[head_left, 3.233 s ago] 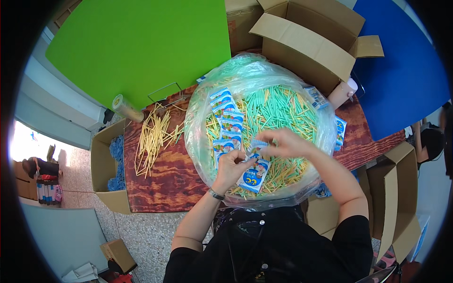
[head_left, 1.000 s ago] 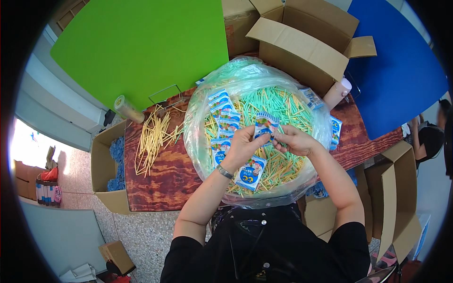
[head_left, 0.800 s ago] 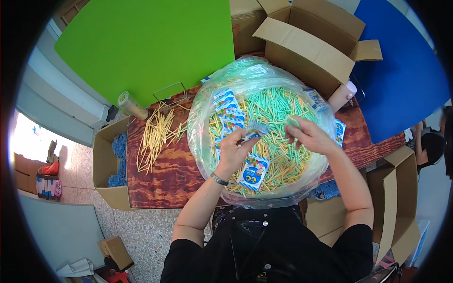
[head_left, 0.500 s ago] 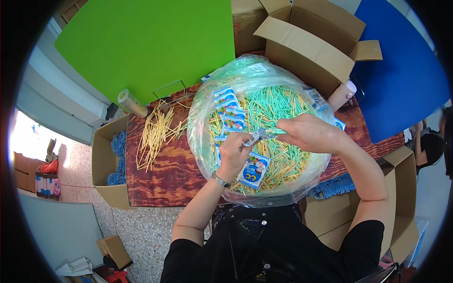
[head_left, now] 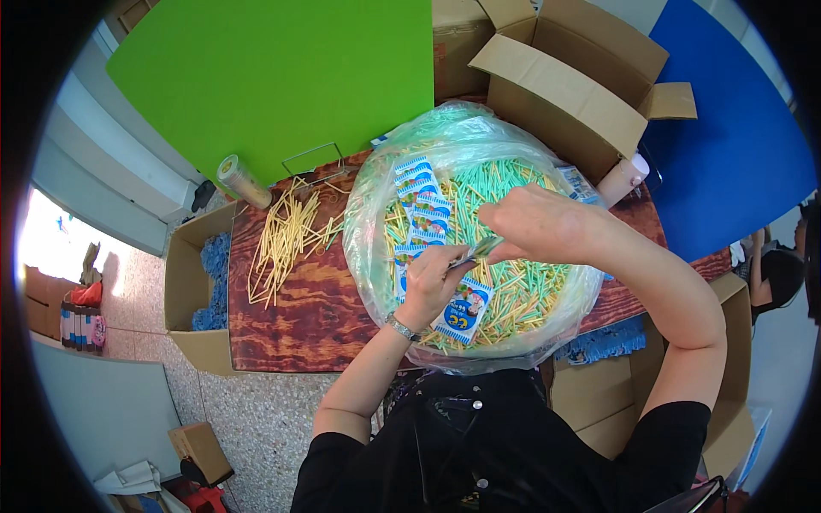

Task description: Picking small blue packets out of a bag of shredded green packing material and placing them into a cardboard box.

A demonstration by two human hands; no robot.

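Fingers of left hand [head_left: 432,282] and right hand [head_left: 539,224] pinched on green sticks [head_left: 479,250]; best kept level, bunched evenly above bag [head_left: 368,214].

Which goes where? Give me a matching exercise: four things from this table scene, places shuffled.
Things:
1. tape roll
2. loose yellow sticks
3. printed packets
4. cup

Places:
A. inside the bag, left part
B. table's right end, by the big carton
C. table's far left corner
D. bare table, left of the bag

Pairs: 1-C, 2-D, 3-A, 4-B
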